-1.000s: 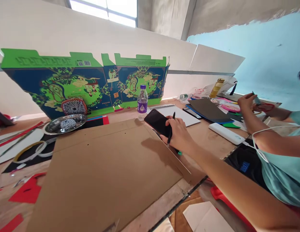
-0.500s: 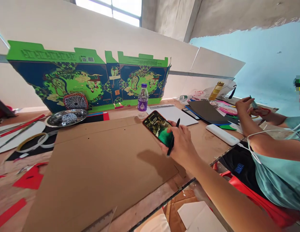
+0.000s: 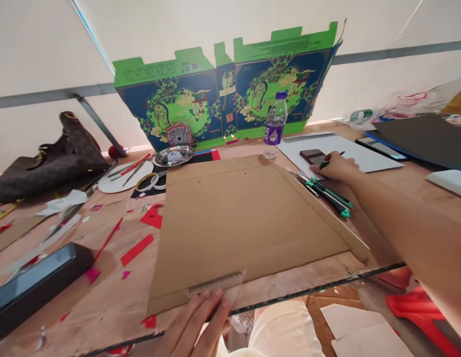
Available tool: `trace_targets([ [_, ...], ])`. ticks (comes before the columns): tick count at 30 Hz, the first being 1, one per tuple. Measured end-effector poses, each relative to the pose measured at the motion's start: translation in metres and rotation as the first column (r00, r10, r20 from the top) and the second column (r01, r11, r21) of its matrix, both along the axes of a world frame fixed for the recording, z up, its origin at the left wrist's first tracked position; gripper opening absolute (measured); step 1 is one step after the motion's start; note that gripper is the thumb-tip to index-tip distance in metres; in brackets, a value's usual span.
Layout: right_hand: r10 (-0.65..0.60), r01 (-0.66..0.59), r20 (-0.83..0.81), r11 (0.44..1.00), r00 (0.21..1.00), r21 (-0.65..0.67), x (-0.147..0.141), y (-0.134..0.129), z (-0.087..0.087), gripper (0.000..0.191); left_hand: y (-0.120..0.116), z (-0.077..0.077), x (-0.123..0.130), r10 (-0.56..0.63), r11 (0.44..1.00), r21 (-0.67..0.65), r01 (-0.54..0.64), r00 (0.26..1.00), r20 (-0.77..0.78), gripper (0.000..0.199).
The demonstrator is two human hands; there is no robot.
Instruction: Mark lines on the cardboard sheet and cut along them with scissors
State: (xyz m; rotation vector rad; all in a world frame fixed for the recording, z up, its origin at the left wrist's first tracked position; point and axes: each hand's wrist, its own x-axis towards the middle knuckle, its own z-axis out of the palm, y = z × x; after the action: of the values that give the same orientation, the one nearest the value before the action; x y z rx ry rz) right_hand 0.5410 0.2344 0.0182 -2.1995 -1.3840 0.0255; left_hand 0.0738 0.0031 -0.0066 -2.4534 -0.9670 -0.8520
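A brown cardboard sheet [image 3: 230, 213] lies flat in front of me, with faint lines along its edges. At its near edge my left hand [image 3: 201, 317] rests with fingers stretched out, fingertips on a clear set square [image 3: 219, 282]. My right hand [image 3: 340, 167] is at the far right with a black pen [image 3: 332, 157] held in its fingers. Its fingertips also touch the near end of a phone [image 3: 313, 157], which lies on a white board [image 3: 368, 151]. Several cutter knives with green and black handles [image 3: 329, 194] lie beside the cardboard's right edge.
Behind the cardboard stand a water bottle [image 3: 277, 119], a metal dish [image 3: 174, 155] and an unfolded green-blue box [image 3: 249, 89]. Red paper scraps [image 3: 137, 249], tape rings [image 3: 146, 182], a dark long case [image 3: 40, 282] and a brown handbag [image 3: 55, 153] are at left.
The phone, held up in my right hand before, is now down on the white board. My left hand has come into view at the set square. The view has swung left.
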Motion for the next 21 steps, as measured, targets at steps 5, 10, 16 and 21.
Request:
trace_targets([
  [5, 0.164, -0.161, -0.008, 0.973, 0.986, 0.167, -0.04, -0.048, 0.045, 0.048, -0.007, -0.007, 0.0, 0.013, 0.997, -0.072, -0.005, 0.993, 0.116, 0.02],
  [10, 0.646, -0.541, -0.282, 0.756, 0.709, 0.368, -0.145, -0.117, 0.077, 0.031, -0.007, -0.008, -0.005, -0.038, 0.994, -0.093, 0.05, 0.991, 0.128, 0.022],
  [16, 0.764, -0.87, -0.538, 0.482, 0.357, 0.107, -0.223, -0.141, 0.051, 0.048, -0.009, -0.003, 0.007, -0.021, 0.994, -0.105, 0.031, 0.995, 0.093, 0.022],
  [21, 0.658, -0.844, -0.689, 0.522, 0.305, 0.124, -0.237, -0.134, 0.032, 0.025, -0.013, -0.003, 0.039, -0.035, 0.988, -0.141, 0.056, 0.988, 0.148, 0.022],
])
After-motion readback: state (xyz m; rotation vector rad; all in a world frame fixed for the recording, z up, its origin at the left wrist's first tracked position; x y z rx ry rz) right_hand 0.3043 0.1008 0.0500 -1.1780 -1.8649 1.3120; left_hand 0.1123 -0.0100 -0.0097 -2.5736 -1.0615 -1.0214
